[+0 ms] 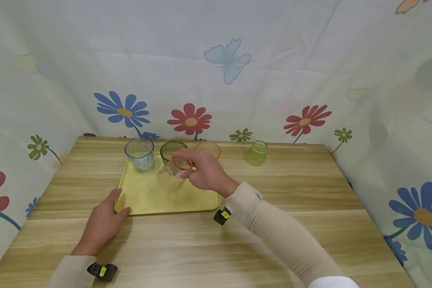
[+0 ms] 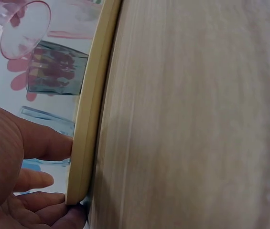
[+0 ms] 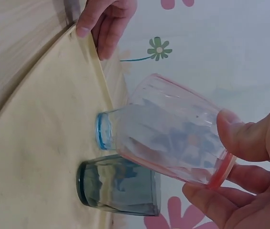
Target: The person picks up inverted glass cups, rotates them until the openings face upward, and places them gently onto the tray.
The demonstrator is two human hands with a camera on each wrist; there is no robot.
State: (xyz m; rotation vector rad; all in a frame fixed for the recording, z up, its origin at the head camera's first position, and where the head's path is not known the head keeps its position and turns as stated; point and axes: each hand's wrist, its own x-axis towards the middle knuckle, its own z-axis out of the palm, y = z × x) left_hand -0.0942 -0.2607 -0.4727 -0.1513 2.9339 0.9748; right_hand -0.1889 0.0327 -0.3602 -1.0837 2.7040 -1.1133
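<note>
My right hand [image 1: 205, 170] holds a clear pinkish-orange glass [image 1: 170, 176] by its thick base, thumb on one side and fingers on the other. This glass [image 3: 173, 129] is tilted over the yellow tray [image 1: 154, 200], its mouth toward the lower left in the head view. At the tray's near left corner, my left hand [image 1: 102, 222] grips the edge between thumb and fingers. Along the tray's back stand a blue glass [image 1: 140, 155], a dark grey-green glass [image 1: 167, 150] and an orange-rimmed glass [image 1: 212, 149], mouths up. My right hand partly hides the last two.
A green glass [image 1: 256, 154] stands narrow end up on the wooden table [image 1: 291, 224], right of the tray. Behind the table and along its sides hangs a white curtain [image 1: 158, 72] printed with flowers and a butterfly.
</note>
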